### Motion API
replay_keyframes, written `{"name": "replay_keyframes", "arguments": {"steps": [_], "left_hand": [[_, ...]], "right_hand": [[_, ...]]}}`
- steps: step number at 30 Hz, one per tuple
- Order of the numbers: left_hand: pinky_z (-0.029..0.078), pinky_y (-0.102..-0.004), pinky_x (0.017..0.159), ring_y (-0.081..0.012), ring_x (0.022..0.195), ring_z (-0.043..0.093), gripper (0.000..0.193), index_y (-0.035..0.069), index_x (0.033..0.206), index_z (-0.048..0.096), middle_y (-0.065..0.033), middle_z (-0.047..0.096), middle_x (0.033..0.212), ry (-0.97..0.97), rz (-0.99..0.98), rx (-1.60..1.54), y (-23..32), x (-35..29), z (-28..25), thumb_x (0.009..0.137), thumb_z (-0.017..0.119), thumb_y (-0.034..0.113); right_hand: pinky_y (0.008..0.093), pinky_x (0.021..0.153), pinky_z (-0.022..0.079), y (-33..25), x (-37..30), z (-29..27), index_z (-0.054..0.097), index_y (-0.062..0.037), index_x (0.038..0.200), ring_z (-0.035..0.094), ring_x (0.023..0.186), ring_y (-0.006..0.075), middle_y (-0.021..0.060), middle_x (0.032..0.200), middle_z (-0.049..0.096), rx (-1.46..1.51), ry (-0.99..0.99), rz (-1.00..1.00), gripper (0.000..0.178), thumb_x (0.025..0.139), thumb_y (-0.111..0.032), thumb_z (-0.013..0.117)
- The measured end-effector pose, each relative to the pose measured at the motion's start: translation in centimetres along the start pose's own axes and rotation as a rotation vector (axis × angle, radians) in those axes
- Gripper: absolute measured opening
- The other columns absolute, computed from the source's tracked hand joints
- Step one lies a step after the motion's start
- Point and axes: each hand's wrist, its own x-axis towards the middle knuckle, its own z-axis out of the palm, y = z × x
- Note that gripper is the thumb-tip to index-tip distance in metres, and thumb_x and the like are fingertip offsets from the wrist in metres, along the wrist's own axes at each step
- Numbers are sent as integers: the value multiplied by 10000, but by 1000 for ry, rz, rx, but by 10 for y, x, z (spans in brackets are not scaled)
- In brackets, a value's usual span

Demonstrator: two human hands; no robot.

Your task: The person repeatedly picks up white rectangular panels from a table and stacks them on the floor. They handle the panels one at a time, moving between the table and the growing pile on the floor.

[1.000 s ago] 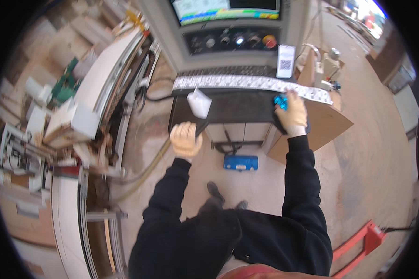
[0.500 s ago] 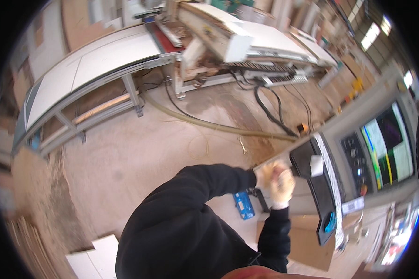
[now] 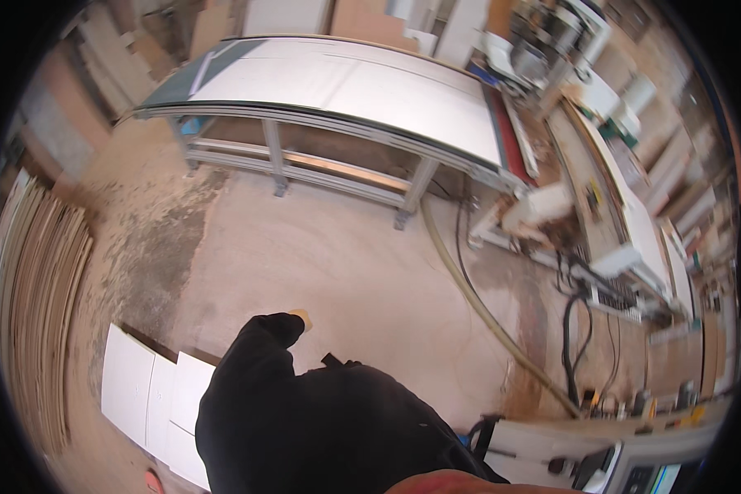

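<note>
A small part of my left hand (image 3: 303, 319), in a pale yellowish glove, shows past the end of its black sleeve (image 3: 263, 346). It is over the concrete floor, and its fingers are hidden and blurred, so I cannot make out anything in it. My right hand is out of sight. Nearest to the left arm on the floor side lie white panels (image 3: 132, 379), stacked low. Ahead stands a long roller-frame table (image 3: 346, 123) bearing large white boards.
Several thin boards (image 3: 37, 313) lean in a stack at the left. A thick hose (image 3: 486, 313) crosses the floor to the right. Beyond it is a machine (image 3: 589, 181) with cables. At the lower right sits a control console (image 3: 634, 469) with a screen.
The view has swung left, away from the console. My gloved hands, close together in front of the console before, have parted; the left now shows alone over the floor.
</note>
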Motion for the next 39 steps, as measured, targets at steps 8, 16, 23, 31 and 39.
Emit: {"name": "replay_keyframes", "arguments": {"steps": [8, 16, 23, 31, 39], "left_hand": [[528, -473, 720, -339, 781, 695, 383, 40, 957, 741, -204, 723, 907, 279, 259, -671, 62, 33, -97, 835, 590, 370], [519, -488, 810, -386, 921, 684, 355, 37, 980, 742, -216, 719, 967, 180, -368, -792, -72, -15, -92, 829, 565, 305], [541, -440, 898, -345, 1056, 674, 306, 75, 1067, 744, -177, 705, 1108, 245, -1186, -944, -101, -100, 67, 906, 527, 219], [559, -440, 833, -312, 966, 699, 249, 94, 1001, 754, -133, 730, 1036, 19, -942, -1055, -48, -51, 67, 901, 571, 230], [569, -448, 773, -299, 876, 714, 219, 115, 922, 763, -103, 745, 961, -234, -223, -339, -338, 127, -137, 879, 622, 278]], "right_hand": [[476, 924, 508, -214, 153, -197, 698, -111, 1073, 645, 1072, 354, 199, 1136, 674, -4, 79, -194, 374, 861, -399, 589], [477, 892, 527, -400, 346, -313, 722, -149, 984, 672, 1013, 327, 169, 1086, 696, -970, -119, -453, 301, 885, -385, 564], [366, 451, 502, -692, 409, -358, 598, -96, 1160, 647, 583, 220, 91, 755, 629, -638, -140, -231, 264, 941, -191, 486], [346, 529, 529, -902, 341, -284, 557, -44, 1315, 674, 632, 229, 154, 883, 674, -563, -227, -749, 426, 914, -184, 526], [390, 655, 546, -1007, 374, -363, 644, 2, 1108, 691, 712, 265, 177, 879, 700, -284, 76, -736, 310, 887, -182, 527]]}}
